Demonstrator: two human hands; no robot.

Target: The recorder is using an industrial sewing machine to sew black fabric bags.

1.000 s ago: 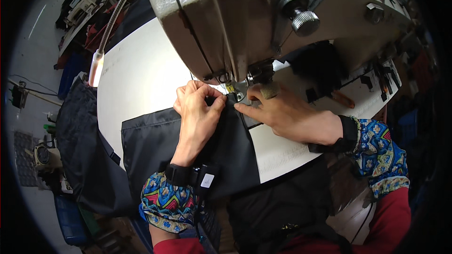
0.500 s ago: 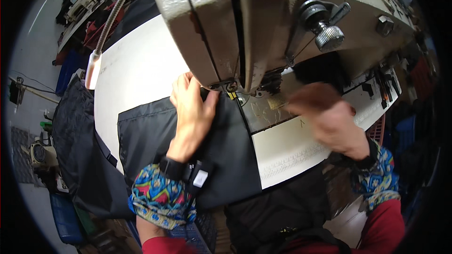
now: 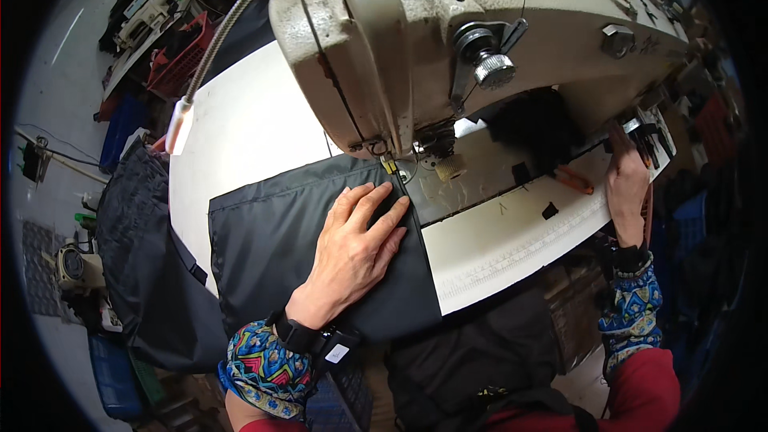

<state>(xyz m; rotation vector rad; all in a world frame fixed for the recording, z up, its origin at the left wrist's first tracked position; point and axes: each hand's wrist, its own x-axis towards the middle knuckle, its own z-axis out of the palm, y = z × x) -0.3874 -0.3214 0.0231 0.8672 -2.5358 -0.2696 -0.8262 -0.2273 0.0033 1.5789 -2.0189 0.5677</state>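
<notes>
Spread fingers of my left hand (image 3: 352, 248) lie flat on a dark black fabric panel (image 3: 272, 224), just in front of the presser foot (image 3: 390, 166). The panel's right edge runs under the foot of the sewing machine (image 3: 432, 40). At the right end of the table, my right hand (image 3: 628, 184) reaches in among black strips (image 3: 658, 148). Its fingers are drawn together at a dark piece; what they hold, if anything, is partly hidden. Left of that hand lies a tool with an orange handle (image 3: 574, 180).
A lamp (image 3: 181, 124) on a bendy neck lights the white table (image 3: 240, 112) at left. More dark fabric (image 3: 152, 248) hangs over the left edge. A black bundle (image 3: 540, 132) sits under the machine arm. A ruler scale (image 3: 520, 244) runs along the front edge.
My left hand has slid back from beside the foot and flattened on the fabric. My right hand has moved from near the needle to the table's right end. The view has shifted slightly.
</notes>
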